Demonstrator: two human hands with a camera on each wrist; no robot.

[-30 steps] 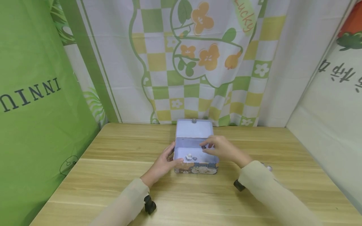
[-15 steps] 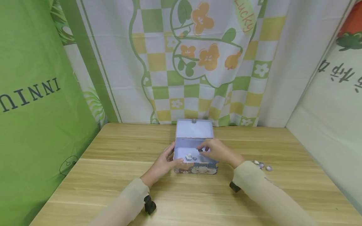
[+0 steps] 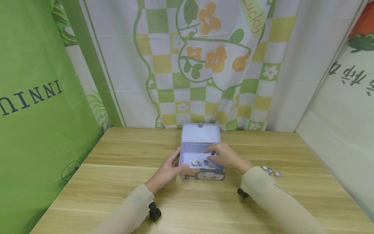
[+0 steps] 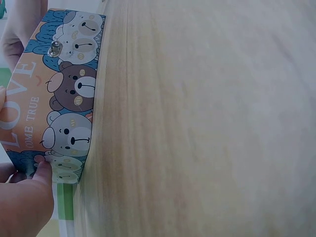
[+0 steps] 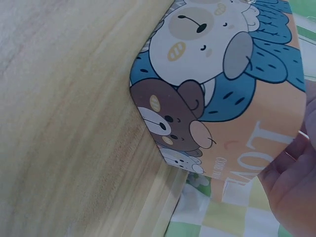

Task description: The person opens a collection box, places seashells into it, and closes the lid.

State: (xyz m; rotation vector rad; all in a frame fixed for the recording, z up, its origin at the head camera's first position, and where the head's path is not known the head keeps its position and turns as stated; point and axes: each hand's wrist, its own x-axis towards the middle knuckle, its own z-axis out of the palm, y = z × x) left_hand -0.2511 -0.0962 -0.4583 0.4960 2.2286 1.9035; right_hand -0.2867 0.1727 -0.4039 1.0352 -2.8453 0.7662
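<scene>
Shells [image 3: 205, 162] in box [image 3: 210, 176], just beside right hand [image 3: 229, 156], grip spread, left hand [image 3: 166, 167] clasping box, lid [image 3: 201, 133] raised, loose shells [image 3: 277, 174] on bench [image 3: 131, 149]

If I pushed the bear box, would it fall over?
Probably not: the box sits low and flat on the table, so it would likely slide. It looks stiff, being so straight-sided. The loose shells inside might scoot or rattle around.

Hands [image 4: 27, 205] [image 5: 298, 182] cut off in wrist views
</scene>
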